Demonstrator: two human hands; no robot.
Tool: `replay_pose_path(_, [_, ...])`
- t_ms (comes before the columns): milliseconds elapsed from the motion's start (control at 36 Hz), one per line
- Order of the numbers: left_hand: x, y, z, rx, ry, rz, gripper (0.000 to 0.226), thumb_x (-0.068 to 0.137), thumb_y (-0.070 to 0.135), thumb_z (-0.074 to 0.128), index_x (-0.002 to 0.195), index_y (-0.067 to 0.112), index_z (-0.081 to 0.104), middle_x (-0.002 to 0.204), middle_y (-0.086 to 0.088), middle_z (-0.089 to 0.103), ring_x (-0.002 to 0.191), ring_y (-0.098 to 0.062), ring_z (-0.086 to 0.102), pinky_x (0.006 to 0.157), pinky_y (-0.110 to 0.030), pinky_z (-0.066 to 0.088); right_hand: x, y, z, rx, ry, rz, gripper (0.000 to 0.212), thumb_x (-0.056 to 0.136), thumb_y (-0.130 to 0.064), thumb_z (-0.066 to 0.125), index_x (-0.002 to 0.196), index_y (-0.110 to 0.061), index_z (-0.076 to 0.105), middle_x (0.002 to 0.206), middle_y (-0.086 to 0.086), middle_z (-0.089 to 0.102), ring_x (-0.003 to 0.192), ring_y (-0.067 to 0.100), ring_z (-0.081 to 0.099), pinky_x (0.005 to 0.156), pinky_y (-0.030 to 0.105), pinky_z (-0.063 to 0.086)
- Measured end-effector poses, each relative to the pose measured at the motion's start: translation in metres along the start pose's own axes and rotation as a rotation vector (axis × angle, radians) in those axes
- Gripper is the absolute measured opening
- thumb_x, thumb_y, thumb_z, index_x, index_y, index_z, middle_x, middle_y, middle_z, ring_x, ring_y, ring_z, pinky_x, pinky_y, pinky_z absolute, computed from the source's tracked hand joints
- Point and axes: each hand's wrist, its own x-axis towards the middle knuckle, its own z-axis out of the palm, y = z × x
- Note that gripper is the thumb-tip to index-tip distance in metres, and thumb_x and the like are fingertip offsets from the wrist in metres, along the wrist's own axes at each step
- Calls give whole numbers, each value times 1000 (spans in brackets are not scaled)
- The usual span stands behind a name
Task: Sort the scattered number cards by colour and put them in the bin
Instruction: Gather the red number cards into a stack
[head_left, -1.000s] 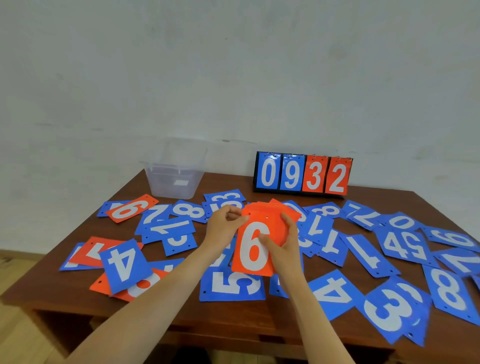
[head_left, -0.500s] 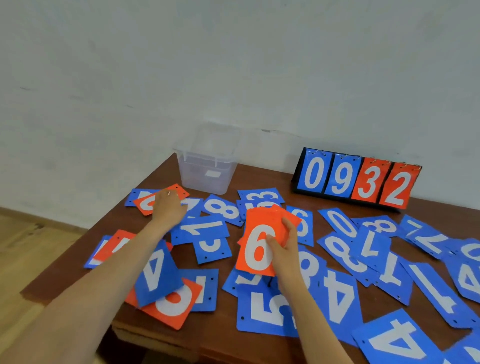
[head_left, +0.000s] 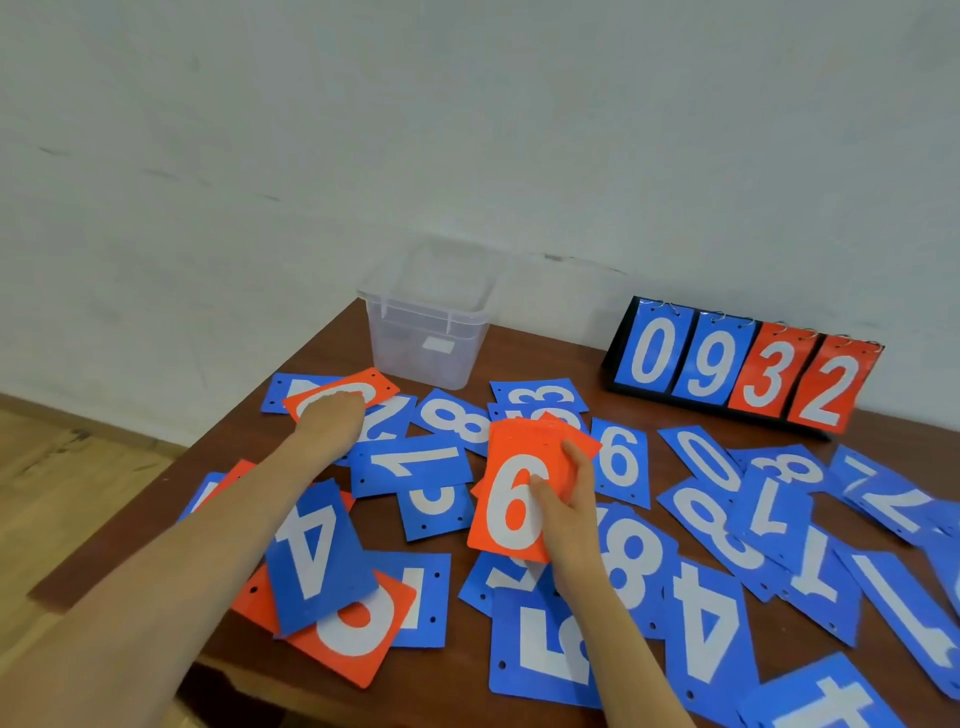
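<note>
— What's there?
— White wall (head_left: 467, 130), brown table (head_left: 545, 358) strewn with blue cards (head_left: 410, 465), clear bin (head_left: 426, 338) at its far edge.
— The hands?
— Right hand (head_left: 566, 514) clasps a red stack (head_left: 511, 499), six on top. Left hand (head_left: 332, 415) lies on a red card (head_left: 374, 387) near the bin; grip unclear.

Wall (head_left: 467, 130): pale, painted, with faint dark scuffs, beyond both hands. Table (head_left: 545, 358): dark reddish-brown wood, beneath the left hand (head_left: 332, 421) and right hand (head_left: 566, 514), its far edge at the wall. Floor (head_left: 62, 493): light wood boards, left of the left hand; brown skirting strip (head_left: 104, 427) at the wall foot. Lighting: soft, even.
</note>
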Motion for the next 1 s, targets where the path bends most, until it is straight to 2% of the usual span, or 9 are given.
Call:
replay_pose_path(56, [-2, -2, -5, -30, 11, 20, 46, 96, 5, 42, 142, 13, 39, 136, -13, 51, 117, -28, 55, 95, -34, 47, -4, -1, -3, 13, -1, -4, 56, 95, -22, 55, 138, -42, 27, 141, 0, 39, 109, 23, 54, 73, 38, 58])
replay_pose_path(167, [-17, -2, -22, -34, 197, 37, 28, 95, 4, 38, 121, 4, 48, 109, -17, 60, 94, -32, 60, 65, -34, 43, -11, -8, -12, 17, 12, -16, 56, 95, -23, 55, 139, -43, 26, 138, -1, 40, 101, 19, 55, 70, 36, 58])
replay_pose_path(333, [-69, 30, -53, -205, 461, 149, 27, 90, 1, 48, 114, 8, 57, 100, -11, 63, 84, -29, 60, 60, -35, 41, -24, -14, -27, 18, 42, -49, 53, 95, -24, 55, 134, -47, 28, 142, -2, 38, 110, 24, 54, 78, 44, 58])
replay_pose_path(444, [-117, 64, -59, -349, 548, 292, 37, 88, -1, 51, 123, 8, 57, 115, -10, 61, 99, -30, 59, 74, -38, 50, -38, -13, -42, 37, 58, -60, 54, 95, -22, 54, 137, -44, 28, 142, 1, 38, 108, 23, 53, 71, 37, 57])
replay_pose_path(667, [-195, 130, -68, -804, 440, 330, 35, 100, 15, 39, 134, 13, 49, 124, -2, 50, 114, -16, 50, 84, -18, 37, -66, -16, -79, 60, 111, -96, 53, 95, -22, 54, 138, -43, 29, 143, 2, 39, 115, 27, 54, 82, 46, 56])
replay_pose_path(778, [-220, 151, -65, -1131, 219, 328, 38, 98, 17, 46, 134, 28, 47, 117, 9, 53, 103, -9, 55, 81, -21, 46, -79, -14, -96, 59, 115, -112, 50, 98, -25, 50, 139, -44, 28, 144, 1, 38, 119, 27, 51, 89, 48, 53])
replay_pose_path(833, [-227, 159, -58, -1230, 106, 306, 37, 96, 19, 51, 130, 31, 46, 113, 6, 58, 97, -9, 59, 74, -21, 50, -85, -13, -103, 66, 108, -135, 45, 99, -28, 46, 138, -44, 29, 145, -2, 37, 118, 25, 50, 87, 44, 53])
replay_pose_path(917, [-237, 168, -44, -1280, 20, 248, 38, 94, 20, 56, 129, 28, 44, 109, 7, 57, 98, -9, 59, 75, -24, 51, -93, -11, -109, 70, 95, -167, 40, 101, -36, 38, 140, -38, 31, 143, -6, 36, 110, 15, 47, 72, 24, 47])
replay_pose_path(1000, [-247, 176, -33, -1286, -6, 240, 42, 92, 22, 59, 131, 24, 44, 110, 4, 58, 100, -14, 60, 81, -34, 54, -99, -8, -110, 88, 68, -164, 45, 96, -42, 45, 139, -37, 31, 135, -5, 40, 99, 9, 53, 69, 24, 47])
